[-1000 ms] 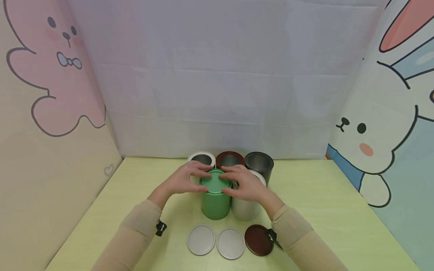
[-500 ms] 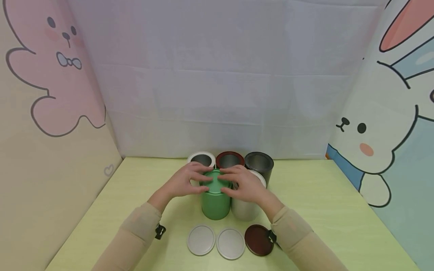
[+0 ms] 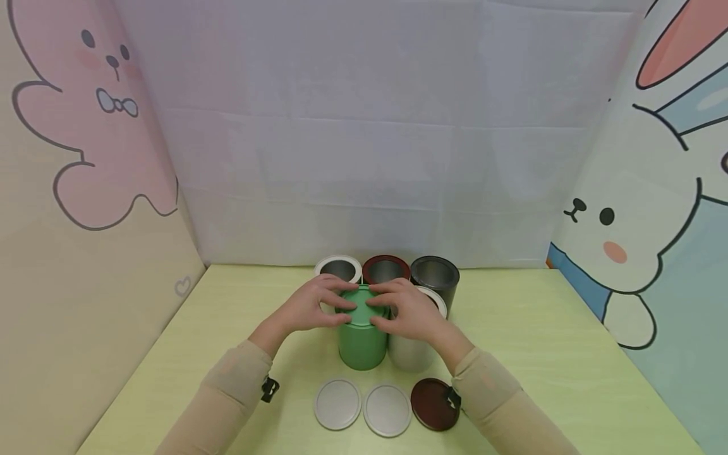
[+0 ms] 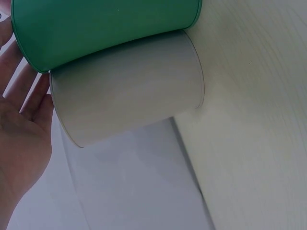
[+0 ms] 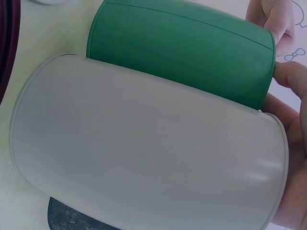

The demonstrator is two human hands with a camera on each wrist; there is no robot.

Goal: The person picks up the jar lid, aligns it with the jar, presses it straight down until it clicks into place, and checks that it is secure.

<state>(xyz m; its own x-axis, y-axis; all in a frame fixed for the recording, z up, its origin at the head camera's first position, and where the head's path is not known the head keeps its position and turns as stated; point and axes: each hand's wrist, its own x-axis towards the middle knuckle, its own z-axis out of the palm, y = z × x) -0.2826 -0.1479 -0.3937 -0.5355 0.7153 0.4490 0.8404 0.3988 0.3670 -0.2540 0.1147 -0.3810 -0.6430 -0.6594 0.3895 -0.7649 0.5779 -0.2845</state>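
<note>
Towards the near edge of the table (image 3: 540, 341), approx. midway btwn its L & R edges, 3 lids are being carried flat in a row: outer pale lid (image 3: 337, 404) on the L, inner pale lid (image 3: 387, 410) just beside it, then dk red lid (image 3: 430, 404), partly being hidden by a blk clip (image 3: 453, 398) at the R wrist. Beige sleeves (image 3: 218, 392) are being worn on both arms.

Beyond the lids, a green can (image 3: 362, 349) is being kept upright w/ a green lid (image 3: 362, 297) on top. That lid is being touched from both sides, by L hand (image 3: 309, 303) & R hand (image 3: 414, 311); both grips are being held wide, fingers spread over the lid top, nothing being pinched. How hard it's being pressed can't be told.

Just R of the green can, an open white can (image 3: 411, 354) is being partly covered by the R hand.

Near the far edge, well in from both far corners, 3 open cans are being ranged L to R: pale can (image 3: 339, 270), dk red can (image 3: 387, 270), blk can (image 3: 450, 297).

Behind that edge, a creased white cloth (image 3: 364, 139) is being hung.
</note>
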